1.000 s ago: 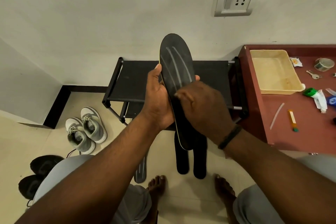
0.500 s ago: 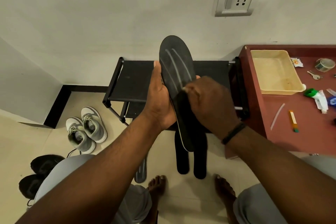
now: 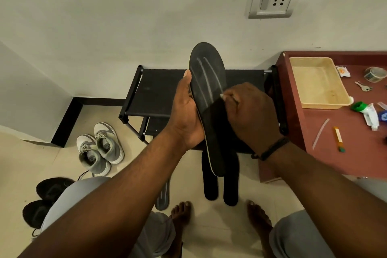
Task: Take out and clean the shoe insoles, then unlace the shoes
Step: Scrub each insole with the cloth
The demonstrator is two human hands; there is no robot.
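I hold a long black insole (image 3: 207,73) upright in front of me, its pale streaked underside facing me. My left hand (image 3: 186,111) grips its left edge at the middle. My right hand (image 3: 251,111) is closed on what looks like a dark cloth (image 3: 216,109), pressed against the insole's middle. Two black insoles (image 3: 210,184) lie side by side on the floor below, and a third insole (image 3: 163,197) lies partly hidden under my left arm. Grey laced shoes (image 3: 98,148) and black shoes (image 3: 44,201) stand on the floor at left.
A black shoe rack (image 3: 155,90) stands against the wall behind the insole. At right is a red-brown table (image 3: 345,153) with a beige tray (image 3: 318,81), keys, tape and a tube. My bare feet rest on the tiled floor.
My right hand has slid up and to the right across the insole with the cloth. The left hand keeps its hold, and the insole has shifted only slightly.
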